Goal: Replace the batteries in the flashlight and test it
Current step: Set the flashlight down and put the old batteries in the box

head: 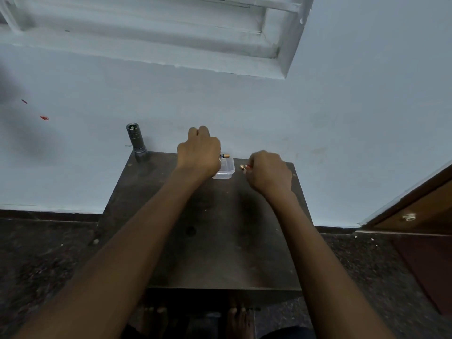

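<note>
Right hand (270, 173) pinches a battery (244, 166), left hand (199, 152) is curled, can't tell on what; flashlight (137, 143) standing at the worktop (220, 253) corner looks easy to knock off.

Flashlight (136, 140): ribbed grey metal. Container (226, 170): clear plastic. Table (220, 241): dark, matt, scuffed.

Pale blue painted wall (342, 118) fills most of the view, with a white louvred window frame (171, 33) up top. A small dark brown wooden table (220, 253) sits against it on a dark speckled stone floor (36, 253). Brown wooden door (428, 211) on the right, pretty dim light.
</note>
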`<state>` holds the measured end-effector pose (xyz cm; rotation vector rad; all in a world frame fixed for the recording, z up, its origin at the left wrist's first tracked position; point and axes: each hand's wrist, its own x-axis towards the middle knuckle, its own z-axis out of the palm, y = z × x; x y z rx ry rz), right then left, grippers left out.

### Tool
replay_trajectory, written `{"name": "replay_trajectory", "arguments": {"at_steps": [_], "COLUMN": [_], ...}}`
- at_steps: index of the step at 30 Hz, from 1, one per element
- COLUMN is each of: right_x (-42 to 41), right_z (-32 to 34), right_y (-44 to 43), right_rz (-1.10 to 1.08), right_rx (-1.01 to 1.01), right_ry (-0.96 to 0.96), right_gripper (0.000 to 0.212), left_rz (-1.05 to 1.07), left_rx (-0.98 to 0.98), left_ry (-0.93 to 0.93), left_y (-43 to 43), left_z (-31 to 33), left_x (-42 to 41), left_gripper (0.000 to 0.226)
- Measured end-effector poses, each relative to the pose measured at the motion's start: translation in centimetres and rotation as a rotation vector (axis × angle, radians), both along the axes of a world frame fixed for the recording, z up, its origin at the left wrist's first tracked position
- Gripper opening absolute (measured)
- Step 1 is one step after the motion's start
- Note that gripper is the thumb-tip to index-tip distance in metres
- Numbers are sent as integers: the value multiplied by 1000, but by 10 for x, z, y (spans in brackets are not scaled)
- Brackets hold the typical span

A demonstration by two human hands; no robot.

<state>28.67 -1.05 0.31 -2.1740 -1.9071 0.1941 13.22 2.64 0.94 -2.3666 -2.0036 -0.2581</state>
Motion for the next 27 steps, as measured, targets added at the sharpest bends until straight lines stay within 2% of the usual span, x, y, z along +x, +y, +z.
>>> {"name": "replay_trajectory", "arguments": {"at_steps": [2, 6, 12, 14, 17, 20, 22, 24, 27], "right_x": [-6, -22, -35, -38, -43, -48, -49, -48, -46], "right_z": [7, 13, 4, 3, 2, -1, -4, -7, -10], "right_y": [11, 28, 44, 51, 60, 67, 69, 68, 67], "right_rz": [49, 135, 210, 237, 275, 314, 330, 343, 352], "right_rx": [65, 54, -14, -49, -118, -173, -175, -150, -102], "right_ry": [48, 82, 8, -34, -106, -174, -198, -211, -250], "right_gripper": [14, 17, 19, 21, 26, 29, 29, 29, 31], "left_rz": [-15, -25, 57, 106, 152, 180, 174, 168, 166], "left_rx": [-58, -170, -91, -92, -131, -169, -175, -179, -171], "left_ry": [11, -21, -409, -471, -510, -545, -553, -566, -582], "left_y": [15, 26, 28, 26, 21, 17, 16, 14, 15], "left_z": [-2, -12, -19, -20, -23, -25, -26, -26, -30], "left_x": [0, -2, -17, -20, -20, -17, -15, -16, -17], "left_gripper": [23, 32, 38, 39, 38, 9, 18, 12, 32]}}
